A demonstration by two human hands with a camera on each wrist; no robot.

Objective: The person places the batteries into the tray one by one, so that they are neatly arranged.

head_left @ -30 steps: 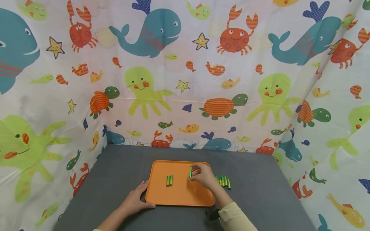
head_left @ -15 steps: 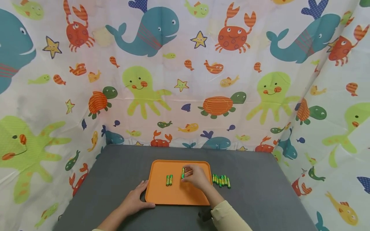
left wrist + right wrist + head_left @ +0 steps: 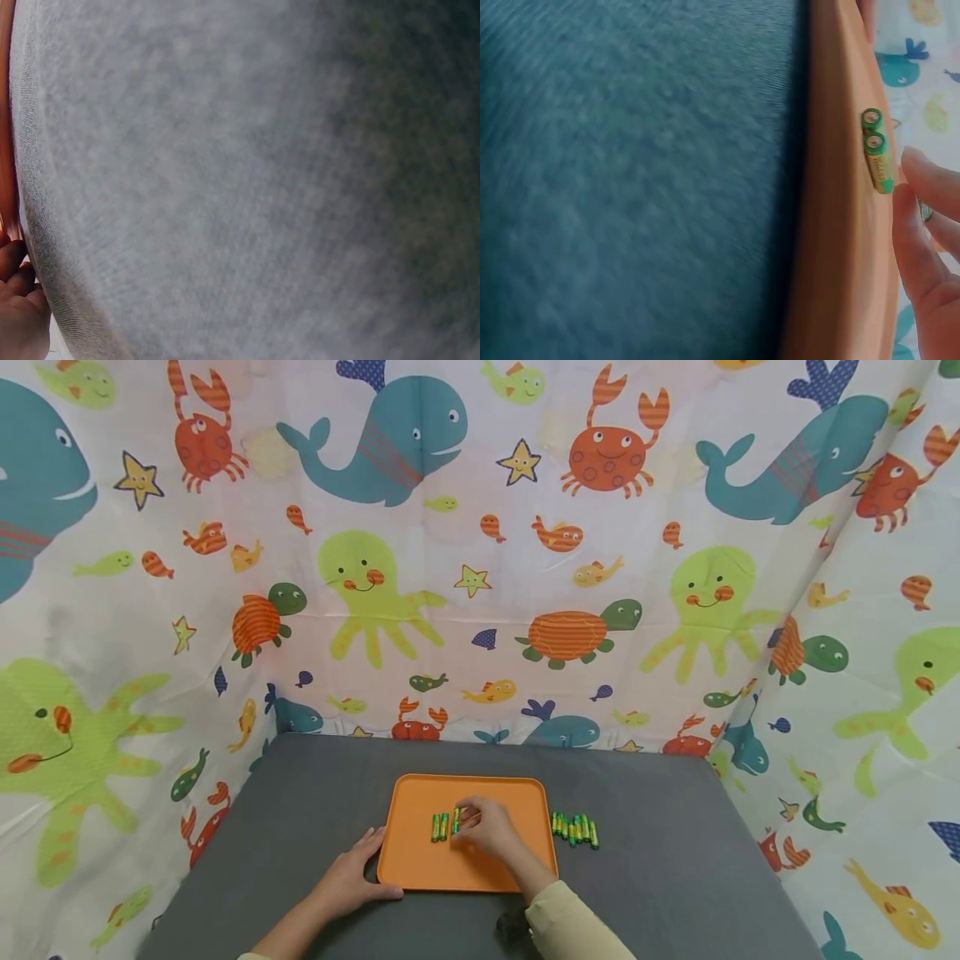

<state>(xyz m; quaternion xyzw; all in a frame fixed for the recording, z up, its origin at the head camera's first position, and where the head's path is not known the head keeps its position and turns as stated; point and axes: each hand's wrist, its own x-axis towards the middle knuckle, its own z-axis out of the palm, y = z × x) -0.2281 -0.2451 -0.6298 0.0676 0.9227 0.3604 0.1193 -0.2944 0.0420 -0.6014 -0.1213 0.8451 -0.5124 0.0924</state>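
Two green-and-yellow batteries (image 3: pixel 439 827) lie side by side, lengthwise away from me, on the orange tray (image 3: pixel 420 868). Just right of them, my right hand (image 3: pixel 487 828) pinches a third battery (image 3: pixel 456 820) between thumb and fingers, close over the tray. In the right wrist view that battery (image 3: pixel 925 211) is mostly hidden behind the fingers, beside the pair (image 3: pixel 878 161). My left hand (image 3: pixel 347 878) rests at the tray's near left corner, fingers spread along the left rim and thumb at the front rim. Only its fingertips (image 3: pixel 16 270) show in the left wrist view.
Several more batteries (image 3: pixel 575 829) lie in a loose row on the grey tabletop (image 3: pixel 645 860), just past the tray's right rim. A curtain (image 3: pixel 480 610) printed with sea animals closes off the back and both sides.
My right hand has carried the battery leftward across the tray, up close to the two lying there. The left hand has stayed at the tray's corner.
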